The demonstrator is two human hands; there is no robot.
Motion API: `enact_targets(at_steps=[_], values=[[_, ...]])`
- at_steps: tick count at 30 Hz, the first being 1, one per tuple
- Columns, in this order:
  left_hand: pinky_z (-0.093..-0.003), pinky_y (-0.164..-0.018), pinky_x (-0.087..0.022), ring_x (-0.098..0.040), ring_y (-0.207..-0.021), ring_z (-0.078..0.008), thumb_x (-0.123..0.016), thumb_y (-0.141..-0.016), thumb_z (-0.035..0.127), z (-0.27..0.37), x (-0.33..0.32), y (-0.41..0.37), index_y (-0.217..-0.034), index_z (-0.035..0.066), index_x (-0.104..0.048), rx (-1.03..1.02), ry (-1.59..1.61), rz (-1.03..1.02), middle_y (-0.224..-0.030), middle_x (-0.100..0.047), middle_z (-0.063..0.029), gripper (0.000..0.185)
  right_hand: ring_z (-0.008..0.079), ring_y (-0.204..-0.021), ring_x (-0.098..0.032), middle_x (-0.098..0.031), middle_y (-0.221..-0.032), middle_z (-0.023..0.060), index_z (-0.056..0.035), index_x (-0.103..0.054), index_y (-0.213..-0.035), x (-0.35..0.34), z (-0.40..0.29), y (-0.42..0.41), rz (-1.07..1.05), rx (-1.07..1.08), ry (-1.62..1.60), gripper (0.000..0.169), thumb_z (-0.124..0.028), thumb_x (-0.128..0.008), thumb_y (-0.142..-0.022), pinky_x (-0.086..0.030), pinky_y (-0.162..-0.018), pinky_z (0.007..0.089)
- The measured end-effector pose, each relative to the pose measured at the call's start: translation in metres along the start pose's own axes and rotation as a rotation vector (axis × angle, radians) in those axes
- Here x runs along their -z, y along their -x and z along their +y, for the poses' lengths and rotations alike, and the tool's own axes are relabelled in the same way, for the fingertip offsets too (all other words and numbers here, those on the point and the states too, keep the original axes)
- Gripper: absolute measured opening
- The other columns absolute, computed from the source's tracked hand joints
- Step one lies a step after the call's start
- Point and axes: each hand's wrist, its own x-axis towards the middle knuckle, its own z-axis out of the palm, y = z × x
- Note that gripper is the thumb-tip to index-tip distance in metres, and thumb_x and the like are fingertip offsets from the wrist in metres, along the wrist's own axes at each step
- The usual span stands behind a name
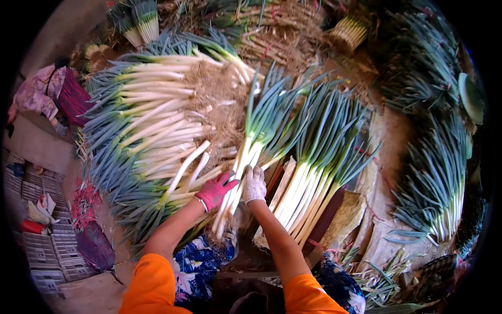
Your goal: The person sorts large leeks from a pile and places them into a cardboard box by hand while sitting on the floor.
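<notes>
My left hand (216,190) wears a pink-red glove. Its thumb and fingers close on a few large green onions (229,204), which slant with roots towards me and green leaves pointing away. In a dirty white knit glove, my right hand (254,185) lies along the right side of these same stalks; its palm side is hidden, so I cannot tell how firmly it grips. To the right, a thick bundle of trimmed green onions (302,192) rests on a wooden support with white stems towards me. A large heap of green onions (157,114) with rooted ends lies to the left.
Dry roots and soil (215,94) cover the heap's right side. More green onions (435,184) stand at far right. Plastic crates (41,251) and pink twine (84,204) are at left. Another person's patterned sleeve (37,92) shows at upper left. Leaf scraps (380,282) lie lower right.
</notes>
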Motion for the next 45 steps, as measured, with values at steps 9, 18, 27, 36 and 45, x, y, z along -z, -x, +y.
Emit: enact_targets(at_steps=[9,18,27,36,45], values=[[-0.0377,-0.081,-0.049,-0.060,-0.093,-0.0351,-0.058,-0.090,0.018,0.006,-0.029,0.040,-0.109,0.005,-0.058,0.732,0.809,0.137,-0.104,-0.063,-0.0166,0.023,0.0406,-0.122,-0.045,-0.048,-0.132,0.0190,-0.0128,-0.056,-0.123,0.019,0.010,0.011,-0.218,-0.029,-0.240,0.042,-0.009,-0.050,-0.082,-0.043,-0.100,0.0467],[-0.0446,-0.085,-0.049,-0.062,-0.100,-0.0345,-0.055,-0.087,0.044,0.045,0.016,0.010,-0.110,0.006,-0.053,0.602,0.062,-0.530,-0.109,-0.063,-0.0190,0.045,0.0394,-0.102,-0.061,-0.065,-0.107,0.0231,-0.0024,-0.063,-0.113,0.095,0.037,-0.005,-0.353,0.127,-0.473,0.041,-0.026,-0.051,-0.082,-0.047,-0.093,0.0426],[-0.0483,-0.079,-0.045,-0.060,-0.086,-0.0414,-0.063,-0.081,0.029,0.020,0.006,0.031,-0.102,0.006,-0.053,0.987,0.309,-0.023,-0.090,-0.064,-0.0229,0.032,0.0243,-0.090,-0.064,-0.062,-0.106,0.0157,-0.0033,-0.053,-0.125,0.216,0.076,0.052,-0.827,0.155,0.340,0.034,-0.016,-0.044,-0.095,-0.058,-0.071,0.0356],[-0.0190,-0.036,-0.034,-0.046,-0.047,-0.0073,-0.059,-0.088,0.019,0.111,0.144,-0.030,-0.096,0.010,-0.058,1.005,1.392,0.308,-0.069,-0.055,-0.0040,0.012,0.0297,-0.102,-0.058,-0.054,-0.114,0.0129,-0.0026,-0.056,-0.117,0.089,0.161,0.099,-0.532,0.456,0.093,0.035,-0.010,-0.054,-0.083,-0.051,-0.084,0.0423],[-0.0283,-0.036,-0.037,-0.045,-0.041,-0.0104,-0.061,-0.089,0.014,0.190,-0.075,-0.066,-0.095,0.009,-0.058,1.109,1.628,0.099,-0.066,-0.059,-0.0045,0.008,0.0308,-0.101,-0.059,-0.054,-0.119,0.0140,-0.0034,-0.059,-0.111,0.083,0.169,0.118,-0.355,0.520,0.073,0.032,-0.012,-0.054,-0.081,-0.051,-0.082,0.0433]])
